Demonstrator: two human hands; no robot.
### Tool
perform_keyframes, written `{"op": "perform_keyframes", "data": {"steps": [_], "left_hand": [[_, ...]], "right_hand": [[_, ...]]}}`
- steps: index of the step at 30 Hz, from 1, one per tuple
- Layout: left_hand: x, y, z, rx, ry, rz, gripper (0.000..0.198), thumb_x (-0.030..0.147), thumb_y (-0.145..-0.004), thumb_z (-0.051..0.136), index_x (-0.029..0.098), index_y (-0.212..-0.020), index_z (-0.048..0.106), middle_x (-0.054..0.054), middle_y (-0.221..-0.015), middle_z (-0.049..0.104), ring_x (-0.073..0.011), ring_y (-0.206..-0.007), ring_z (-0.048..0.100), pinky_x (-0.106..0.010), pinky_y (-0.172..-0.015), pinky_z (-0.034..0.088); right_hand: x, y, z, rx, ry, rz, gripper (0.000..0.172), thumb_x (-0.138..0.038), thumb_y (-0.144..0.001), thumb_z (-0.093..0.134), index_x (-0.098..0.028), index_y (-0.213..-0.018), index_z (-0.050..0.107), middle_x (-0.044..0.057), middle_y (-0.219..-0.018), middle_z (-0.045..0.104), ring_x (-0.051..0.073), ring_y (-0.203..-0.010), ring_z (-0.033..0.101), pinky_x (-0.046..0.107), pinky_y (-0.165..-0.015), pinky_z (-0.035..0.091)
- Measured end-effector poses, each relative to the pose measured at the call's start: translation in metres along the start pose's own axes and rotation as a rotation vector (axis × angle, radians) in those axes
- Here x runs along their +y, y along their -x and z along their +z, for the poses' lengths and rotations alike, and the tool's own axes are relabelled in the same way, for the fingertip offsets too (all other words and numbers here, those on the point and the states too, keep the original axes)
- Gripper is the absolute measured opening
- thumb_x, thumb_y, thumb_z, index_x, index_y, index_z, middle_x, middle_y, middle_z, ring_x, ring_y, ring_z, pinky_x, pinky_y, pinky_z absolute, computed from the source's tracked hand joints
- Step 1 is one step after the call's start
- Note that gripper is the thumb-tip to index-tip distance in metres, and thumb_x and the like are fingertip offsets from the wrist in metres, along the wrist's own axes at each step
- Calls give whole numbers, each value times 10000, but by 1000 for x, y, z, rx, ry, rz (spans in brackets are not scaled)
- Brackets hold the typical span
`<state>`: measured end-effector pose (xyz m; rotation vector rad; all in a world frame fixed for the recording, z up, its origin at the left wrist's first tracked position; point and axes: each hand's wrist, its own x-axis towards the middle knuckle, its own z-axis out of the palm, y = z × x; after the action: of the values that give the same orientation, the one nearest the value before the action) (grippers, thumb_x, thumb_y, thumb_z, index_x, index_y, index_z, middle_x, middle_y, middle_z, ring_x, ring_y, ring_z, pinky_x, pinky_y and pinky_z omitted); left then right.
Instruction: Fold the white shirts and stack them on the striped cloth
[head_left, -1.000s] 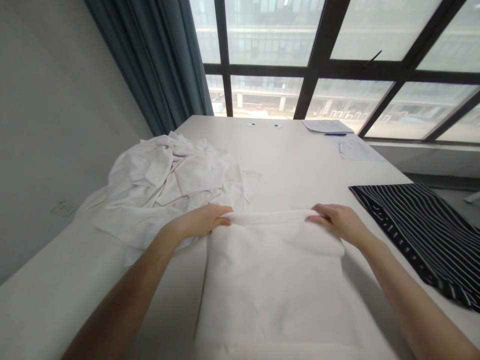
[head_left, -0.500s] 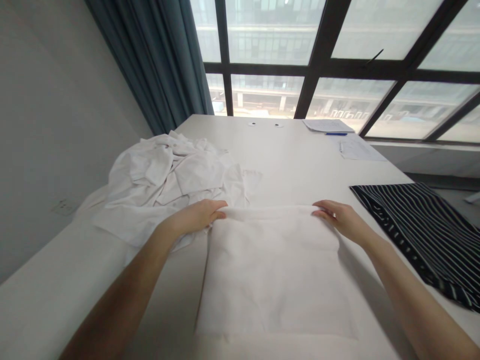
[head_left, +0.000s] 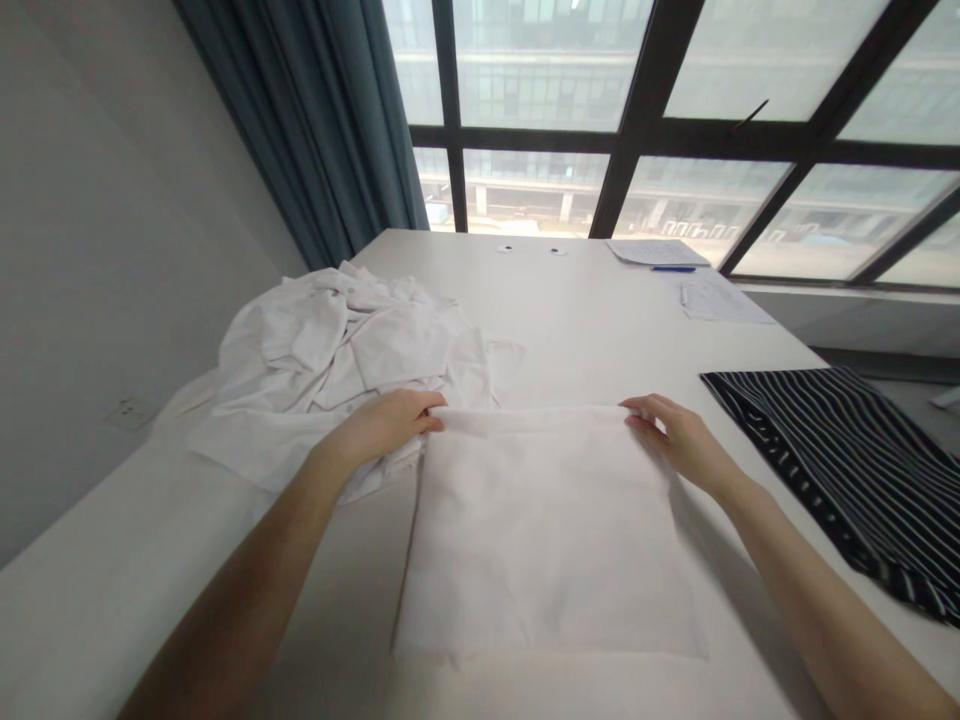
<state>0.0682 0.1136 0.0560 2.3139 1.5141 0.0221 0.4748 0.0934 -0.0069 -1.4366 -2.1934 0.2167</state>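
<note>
White cloth, far corners held

Thumb and fingers of the left hand are clamping its far left corner; those of the right hand are pinching the far right. The cloth is lying on the table between both arms, a heap sitting by the left hand, striped fabric lying rightward. Uneven pulling is risking a skewed edge; the heap's nearness, a snag.

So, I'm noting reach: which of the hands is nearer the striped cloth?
Right. The right hand is left of the striped cloth, apart from it; the left hand is farther left, at the far left corner of the white cloth.
</note>
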Motion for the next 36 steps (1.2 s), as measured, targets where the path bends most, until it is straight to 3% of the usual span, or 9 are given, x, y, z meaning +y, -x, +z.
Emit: {"op": "perform_keyframes", "data": {"steps": [3,7,10,12,15,18,26,36], "left_hand": [[3,0,4,99,-163,-23,165,252,-917,525,196,-992,661,-64,-1006,688,-226,-934,638,-305,-781,460],[20,-1,20,221,-331,124,151,204,-922,555,170,-1019,665,-90,-1087,650,-237,-1076,580,-335,-911,464],[41,-3,44,221,-341,264,194,236,-928,580,175,-1098,650,-97,-1222,614,-226,-1164,551,-337,-979,447],[54,-4,65,227,-343,338,329,293,-924,600,190,-1237,591,-105,-1372,543,-238,-1286,481,-373,-1047,408],[66,-4,94,298,-388,343,443,406,-957,527,245,-1369,496,-95,-1485,449,-277,-1393,368,-508,-1123,300],[69,-4,110,337,-387,349,495,469,-980,437,262,-1430,434,-103,-1529,390,-299,-1433,298,-581,-1138,216],[60,0,113,323,-309,391,543,484,-998,360,258,-1493,347,-115,-1577,290,-294,-1468,208,-573,-1169,84],[51,25,115,306,-340,404,611,490,-991,382,229,-1529,258,-133,-1587,254,-280,-1480,174,-516,-1180,86]], "right_hand": [[-2,1,10,13,111,6,267,-296,-948,439,-176,-1090,629,129,-1034,672,246,-890,645,400,-798,519],[-16,6,30,2,238,-44,320,-239,-954,399,-157,-1183,607,159,-1205,631,287,-1097,594,463,-919,484],[-35,10,42,-50,279,-104,340,-267,-982,393,-151,-1235,588,142,-1309,598,280,-1225,529,440,-990,449],[-46,13,48,-67,342,-121,365,-299,-988,408,-149,-1277,573,127,-1375,565,289,-1298,471,441,-1035,412],[-53,17,55,-71,444,-120,421,-323,-992,409,-157,-1361,526,107,-1454,501,302,-1358,409,462,-1075,362],[-53,19,58,-83,495,-106,463,-336,-1001,378,-178,-1428,465,88,-1500,445,297,-1387,374,474,-1099,323],[-51,22,57,-98,458,-114,522,-422,-1000,346,-222,-1480,391,83,-1534,387,294,-1420,319,500,-1114,290],[-41,41,50,-125,438,-118,539,-460,-1000,347,-260,-1501,341,49,-1563,335,278,-1441,273,513,-1123,269]]}}
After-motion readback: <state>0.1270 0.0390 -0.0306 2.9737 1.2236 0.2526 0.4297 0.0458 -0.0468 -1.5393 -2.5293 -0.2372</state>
